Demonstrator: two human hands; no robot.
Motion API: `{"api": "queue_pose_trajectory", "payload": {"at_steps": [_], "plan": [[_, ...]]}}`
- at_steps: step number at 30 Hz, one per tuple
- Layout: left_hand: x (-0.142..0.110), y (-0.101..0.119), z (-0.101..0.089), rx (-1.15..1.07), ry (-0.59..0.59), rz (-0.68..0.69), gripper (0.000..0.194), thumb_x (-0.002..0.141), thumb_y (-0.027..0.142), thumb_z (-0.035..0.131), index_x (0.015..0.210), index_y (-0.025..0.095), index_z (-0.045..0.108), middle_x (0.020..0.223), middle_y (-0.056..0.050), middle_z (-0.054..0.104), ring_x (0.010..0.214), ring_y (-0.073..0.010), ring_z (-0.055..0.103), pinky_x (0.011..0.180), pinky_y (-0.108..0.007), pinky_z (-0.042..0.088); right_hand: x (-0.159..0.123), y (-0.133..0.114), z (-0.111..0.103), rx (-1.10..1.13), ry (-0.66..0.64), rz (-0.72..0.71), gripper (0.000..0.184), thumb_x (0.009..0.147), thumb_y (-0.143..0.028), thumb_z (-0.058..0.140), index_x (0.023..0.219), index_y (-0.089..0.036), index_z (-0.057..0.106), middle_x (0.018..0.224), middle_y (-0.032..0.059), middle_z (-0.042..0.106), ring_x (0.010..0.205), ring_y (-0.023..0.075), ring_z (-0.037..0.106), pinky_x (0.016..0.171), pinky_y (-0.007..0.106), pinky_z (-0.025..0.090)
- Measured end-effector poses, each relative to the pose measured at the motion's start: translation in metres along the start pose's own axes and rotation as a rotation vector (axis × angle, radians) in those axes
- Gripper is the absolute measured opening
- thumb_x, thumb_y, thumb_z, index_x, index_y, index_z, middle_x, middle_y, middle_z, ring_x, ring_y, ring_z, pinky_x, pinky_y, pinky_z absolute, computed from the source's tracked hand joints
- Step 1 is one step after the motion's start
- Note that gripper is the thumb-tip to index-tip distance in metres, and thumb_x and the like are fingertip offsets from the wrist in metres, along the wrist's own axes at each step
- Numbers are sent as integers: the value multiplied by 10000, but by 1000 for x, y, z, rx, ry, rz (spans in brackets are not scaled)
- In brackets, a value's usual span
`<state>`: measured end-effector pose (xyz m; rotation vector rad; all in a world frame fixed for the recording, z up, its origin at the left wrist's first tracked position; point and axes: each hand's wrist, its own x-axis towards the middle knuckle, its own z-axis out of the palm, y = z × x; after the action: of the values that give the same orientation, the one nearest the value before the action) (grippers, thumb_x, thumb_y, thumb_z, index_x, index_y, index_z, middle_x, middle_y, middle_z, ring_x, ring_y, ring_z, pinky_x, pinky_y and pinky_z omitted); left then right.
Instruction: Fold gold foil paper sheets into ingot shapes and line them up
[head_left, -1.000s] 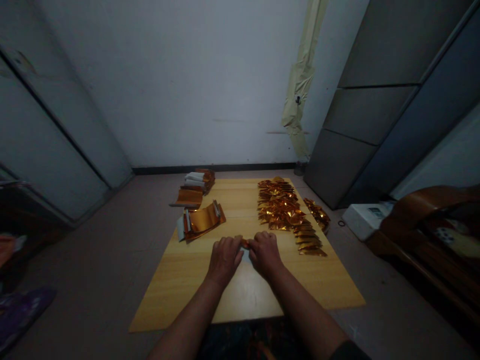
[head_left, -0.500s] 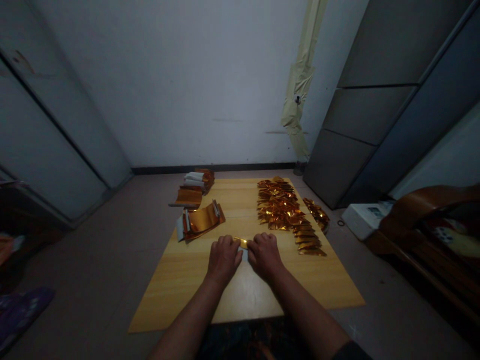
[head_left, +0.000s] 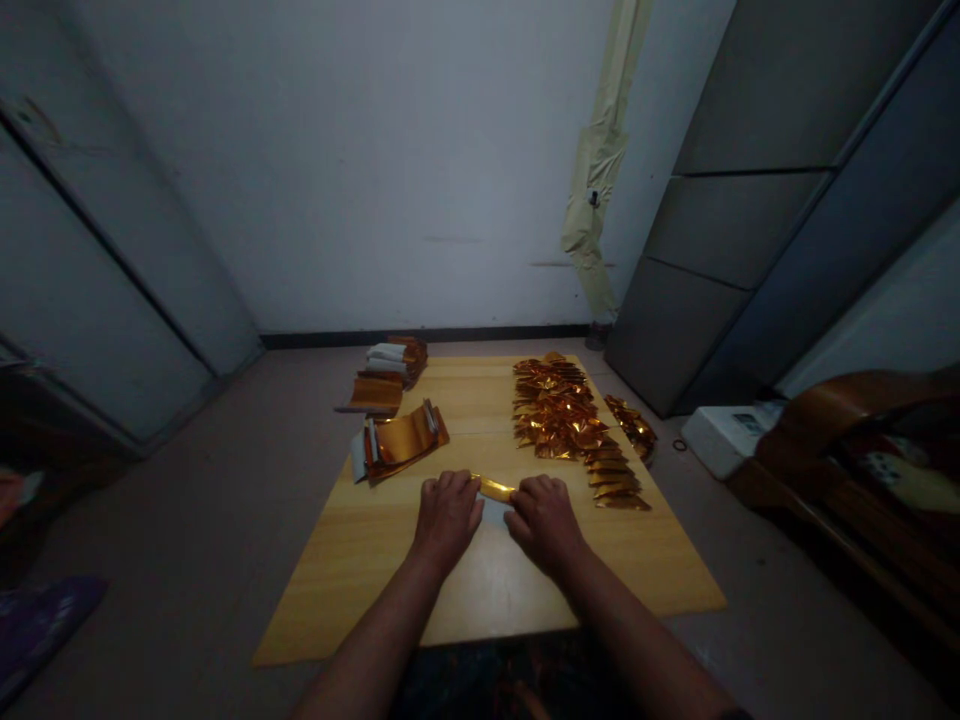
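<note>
My left hand (head_left: 448,515) and my right hand (head_left: 545,517) rest on a wooden board (head_left: 375,560) on the floor. Both have curled fingers pressing a small gold foil sheet (head_left: 496,489) whose pale underside shows between them. The left hand covers the sheet's left end, the right hand its right end. A stack of flat gold foil sheets (head_left: 401,441) lies just beyond my left hand. A heap of folded gold foil pieces (head_left: 566,411) runs along the board's right side, beyond my right hand.
More foil stacks (head_left: 386,380) sit at the board's far left corner. Further folded pieces (head_left: 634,425) lie off the board's right edge. Grey cabinets (head_left: 720,250) stand at right, a white box (head_left: 724,435) and wooden furniture (head_left: 847,430) beside them. A white wall is ahead.
My right hand has slid a little to the right along the foil sheet, uncovering more of its gold strip between the hands. My left hand has stayed in place.
</note>
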<state>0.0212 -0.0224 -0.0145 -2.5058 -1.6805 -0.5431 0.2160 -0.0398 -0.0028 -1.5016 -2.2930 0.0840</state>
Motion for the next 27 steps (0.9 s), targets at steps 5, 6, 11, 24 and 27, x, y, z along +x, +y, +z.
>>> {"api": "queue_pose_trajectory", "payload": {"at_steps": [5, 6, 11, 24, 27], "plan": [[5, -3, -7, -12, -41, 37, 281, 886, 258, 546, 1160, 279, 608, 1167, -47, 657, 1074, -244, 530, 882, -456, 327, 6, 5, -6, 128, 19, -165, 216, 865, -162, 545, 1047, -209, 652, 1060, 68, 648, 1023, 222, 484, 906, 364, 315], [6, -4, -9, -12, -48, 45, 283, 887, 252, 540, 1160, 282, 608, 1165, -46, 662, 1084, -247, 527, 895, -466, 317, 7, 6, -7, 139, 1, -186, 216, 860, -154, 545, 1033, -218, 659, 1039, 57, 657, 1030, 222, 487, 912, 366, 314], [8, -5, -17, -21, -89, 75, 297, 886, 240, 523, 1168, 288, 606, 1157, -53, 674, 1099, -258, 517, 928, -488, 289, 7, 8, -4, 158, -57, -197, 205, 856, -158, 546, 987, -237, 683, 1060, 42, 682, 1037, 223, 506, 915, 376, 312], [2, -5, -22, -42, -102, 99, 276, 853, 258, 543, 1113, 318, 610, 1222, -25, 644, 1125, -269, 504, 1009, -570, 223, 3, 7, -5, 128, -89, -181, 216, 842, -199, 581, 1042, -232, 656, 1167, 38, 654, 1049, 224, 495, 919, 379, 310], [1, -4, -20, -48, -91, 92, 288, 849, 244, 541, 1122, 306, 608, 1220, -40, 644, 1124, -268, 510, 1014, -569, 227, 3, 7, -4, 127, -83, -186, 232, 852, -211, 579, 1071, -236, 652, 1177, 44, 651, 1047, 223, 497, 919, 380, 314]]}}
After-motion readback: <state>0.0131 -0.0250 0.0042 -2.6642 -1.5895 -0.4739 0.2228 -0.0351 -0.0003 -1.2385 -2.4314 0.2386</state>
